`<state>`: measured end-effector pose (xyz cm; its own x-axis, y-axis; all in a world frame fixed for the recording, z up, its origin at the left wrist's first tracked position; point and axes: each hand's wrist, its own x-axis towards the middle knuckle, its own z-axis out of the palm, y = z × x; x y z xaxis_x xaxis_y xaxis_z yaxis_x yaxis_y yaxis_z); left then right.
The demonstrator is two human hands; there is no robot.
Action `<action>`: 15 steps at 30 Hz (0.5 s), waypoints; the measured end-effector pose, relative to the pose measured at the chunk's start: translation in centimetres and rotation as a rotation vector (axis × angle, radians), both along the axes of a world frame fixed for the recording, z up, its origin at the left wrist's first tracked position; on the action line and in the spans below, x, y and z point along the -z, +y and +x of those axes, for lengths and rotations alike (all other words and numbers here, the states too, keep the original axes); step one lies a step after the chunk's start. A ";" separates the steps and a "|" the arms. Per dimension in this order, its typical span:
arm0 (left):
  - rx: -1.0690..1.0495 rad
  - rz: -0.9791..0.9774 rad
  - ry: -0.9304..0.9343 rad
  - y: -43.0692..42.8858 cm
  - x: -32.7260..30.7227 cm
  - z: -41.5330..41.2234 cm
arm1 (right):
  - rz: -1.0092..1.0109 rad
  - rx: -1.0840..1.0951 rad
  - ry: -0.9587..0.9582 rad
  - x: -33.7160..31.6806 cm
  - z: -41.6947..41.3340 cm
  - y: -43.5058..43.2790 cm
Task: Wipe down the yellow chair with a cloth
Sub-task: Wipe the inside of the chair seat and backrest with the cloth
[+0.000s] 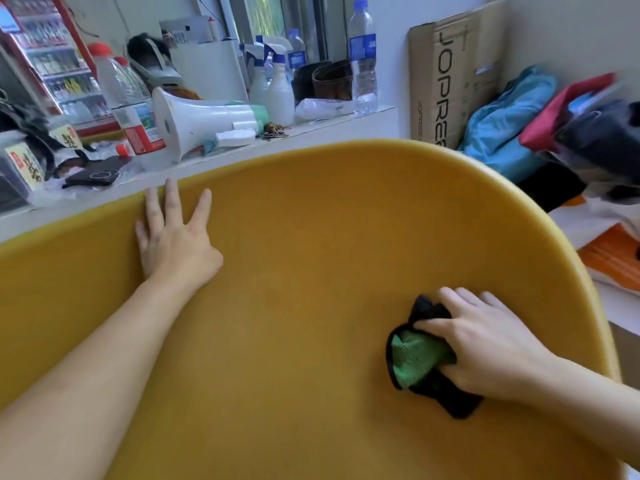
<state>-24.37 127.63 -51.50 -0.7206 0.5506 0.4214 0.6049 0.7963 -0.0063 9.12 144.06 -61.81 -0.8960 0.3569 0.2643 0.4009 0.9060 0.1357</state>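
The yellow chair fills most of the view, its curved shell seen from above and close up. My left hand lies flat on the shell near its upper left rim, fingers straight and spread. My right hand grips a bunched green and black cloth and presses it against the shell at the lower right. Part of the cloth is hidden under my fingers and palm.
A white ledge runs behind the chair, crowded with a white megaphone, water bottles, spray bottles and a black phone. A cardboard box leans on the wall at right, beside blue and red bags.
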 end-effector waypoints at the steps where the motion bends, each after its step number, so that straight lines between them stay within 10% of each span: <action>1: 0.029 -0.015 -0.067 -0.1 0.7 0.8 | 0.111 -0.028 0.010 -0.6 -0.2 0.7; 8: 0.082 -0.408 -0.246 -2.5 10.4 6.6 | 0.315 0.222 0.226 -8.8 -4.5 5.4; 15: 0.107 -0.400 -0.276 -3.3 13.3 9.3 | -0.128 0.095 -0.097 -0.7 1.3 -1.8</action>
